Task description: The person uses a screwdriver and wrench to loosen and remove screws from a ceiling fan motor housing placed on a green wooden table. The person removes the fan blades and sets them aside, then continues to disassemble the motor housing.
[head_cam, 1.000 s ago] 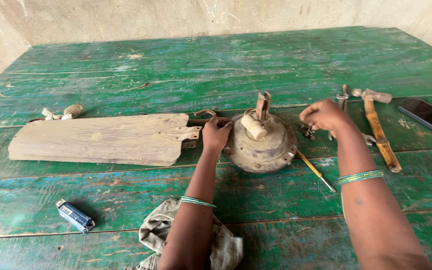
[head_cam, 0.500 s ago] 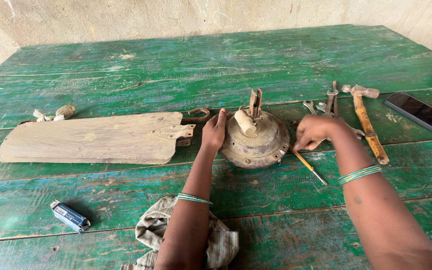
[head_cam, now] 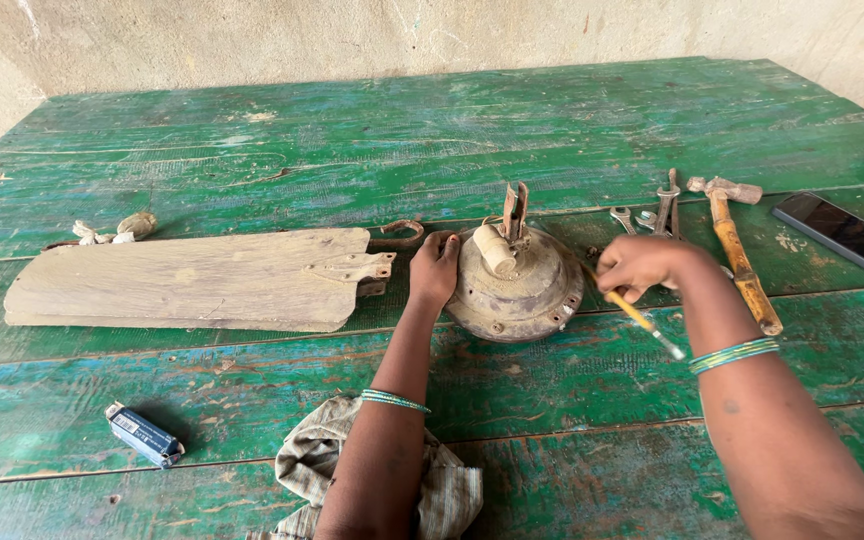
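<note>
Gripping a thin yellow-handled screwdriver (head_cam: 640, 318), the right hand (head_cam: 642, 268) is closed around its handle, the metal tip slanting toward the near right. A second ago that hand was farther right, among the loose tools; it has since come back to the motor with the screwdriver lifted off the boards, so the tool is now in hand beside the housing. The left hand (head_cam: 436, 268) has kept its place, fingers curled against the left rim of the round rusty fan motor housing (head_cam: 517, 285), which sits mid-tabletop with its stub shaft and bracket pointing up. Both forearms reach forward from the near edge, wrists banded with green bangles.

Nearest lie a crumpled checked cloth (head_cam: 442, 485) under the left forearm and a small blue lighter (head_cam: 142, 434) at near left. Left of the motor lies a weathered wooden fan blade (head_cam: 192, 278). To the right rest spanners (head_cam: 664, 205), a wooden-handled hammer (head_cam: 737, 245) and a dark phone (head_cam: 847, 235) on the worn green-painted plank tabletop (head_cam: 352, 130).
</note>
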